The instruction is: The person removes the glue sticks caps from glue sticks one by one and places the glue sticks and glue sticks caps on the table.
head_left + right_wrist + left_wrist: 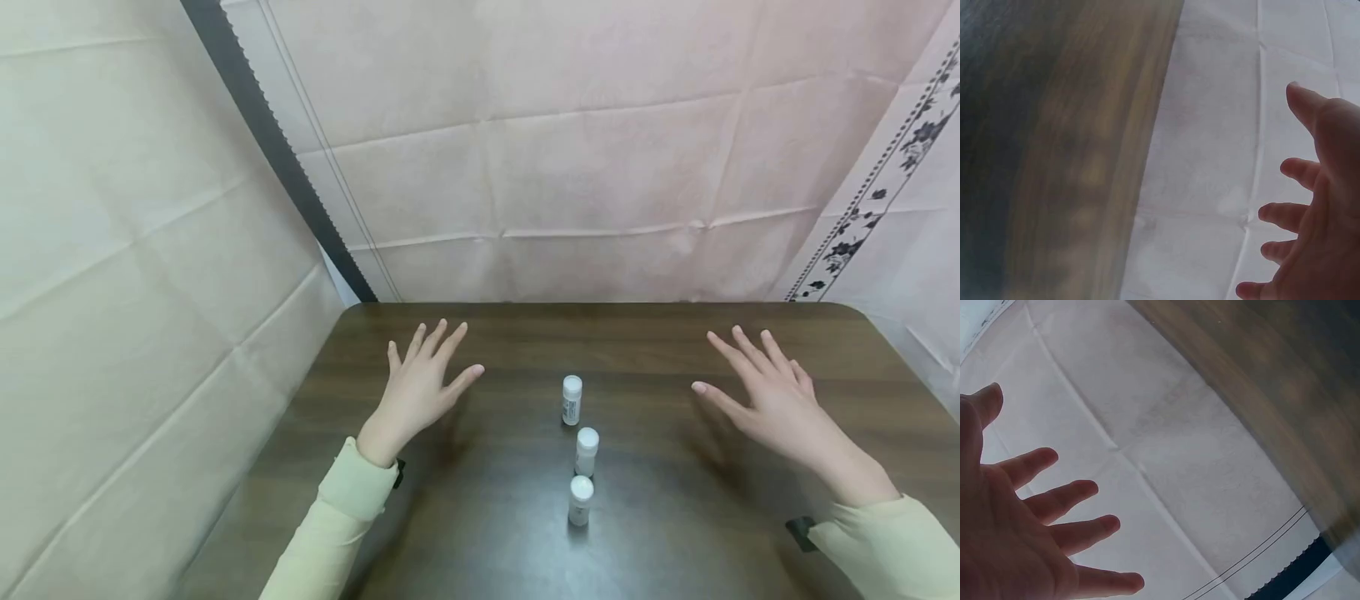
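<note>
Three small white capped vials stand upright on the dark wooden table [495, 542], in a rough line between my hands. The farthest vial [572, 401] has a printed label. Nearer to me is the middle vial [587, 452], and just in front of it the nearest vial [581, 502]. To their left my left hand [420, 387] hovers over the table with spread fingers, holding nothing. On the other side my right hand [776, 404] is held likewise, fingers apart. Both wrist views show a bare palm, the left hand [1029, 531] and the right hand [1316, 219].
A creased pale cloth [600, 167] hangs behind the table's far edge, and another pale cloth [150, 250] covers the left side. A dark strip [277, 142] runs down at the back left. A floral border [877, 192] decorates the cloth at right.
</note>
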`<action>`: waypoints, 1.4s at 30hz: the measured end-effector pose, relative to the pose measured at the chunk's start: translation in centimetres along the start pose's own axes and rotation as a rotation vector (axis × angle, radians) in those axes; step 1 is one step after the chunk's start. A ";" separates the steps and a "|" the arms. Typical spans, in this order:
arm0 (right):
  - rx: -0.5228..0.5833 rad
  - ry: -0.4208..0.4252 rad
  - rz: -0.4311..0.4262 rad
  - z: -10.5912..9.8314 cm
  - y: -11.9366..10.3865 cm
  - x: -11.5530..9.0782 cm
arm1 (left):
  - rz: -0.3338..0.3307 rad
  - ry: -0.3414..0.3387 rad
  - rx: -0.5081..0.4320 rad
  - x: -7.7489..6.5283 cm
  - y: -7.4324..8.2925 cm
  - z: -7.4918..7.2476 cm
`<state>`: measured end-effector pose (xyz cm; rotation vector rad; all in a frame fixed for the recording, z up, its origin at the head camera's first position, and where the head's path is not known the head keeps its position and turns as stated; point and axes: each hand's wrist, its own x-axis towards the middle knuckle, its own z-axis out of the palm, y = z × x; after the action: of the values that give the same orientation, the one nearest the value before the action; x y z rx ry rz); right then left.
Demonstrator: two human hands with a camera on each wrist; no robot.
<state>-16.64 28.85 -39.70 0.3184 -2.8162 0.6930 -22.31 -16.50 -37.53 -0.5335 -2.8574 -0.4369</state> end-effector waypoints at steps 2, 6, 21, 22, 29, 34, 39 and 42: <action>0.011 0.012 -0.008 -0.2 -0.1 0.1 | 0.003 0.006 -0.003 -0.1 0.0 -0.2; 0.025 0.026 -0.015 -0.5 -0.1 0.2 | 0.011 -0.006 0.001 -0.3 0.0 -0.3; 0.095 -0.086 -0.077 1.1 -0.3 -1.0 | 0.010 -0.039 -0.006 -1.8 -0.1 0.0; 0.091 -0.099 -0.084 1.3 -0.7 -1.1 | 0.015 -0.037 -0.002 -1.9 -0.1 0.1; 0.104 -0.144 -0.174 3.7 -2.8 -2.1 | 0.087 -0.038 -0.006 -2.6 1.0 0.5; 0.145 -0.136 -0.267 5.6 -4.2 -1.8 | 0.135 -0.045 0.009 -2.8 2.0 0.7; 0.194 -0.219 -0.342 7.5 -5.5 -1.1 | 0.184 -0.039 0.000 -3.2 3.2 1.2; 0.226 -0.280 -0.356 8.2 -6.2 -1.0 | 0.209 -0.058 -0.012 -3.5 3.9 1.6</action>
<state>-15.41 19.75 -44.37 0.9997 -2.8141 0.9431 -17.87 -13.61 -38.88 -0.8497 -2.8148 -0.4083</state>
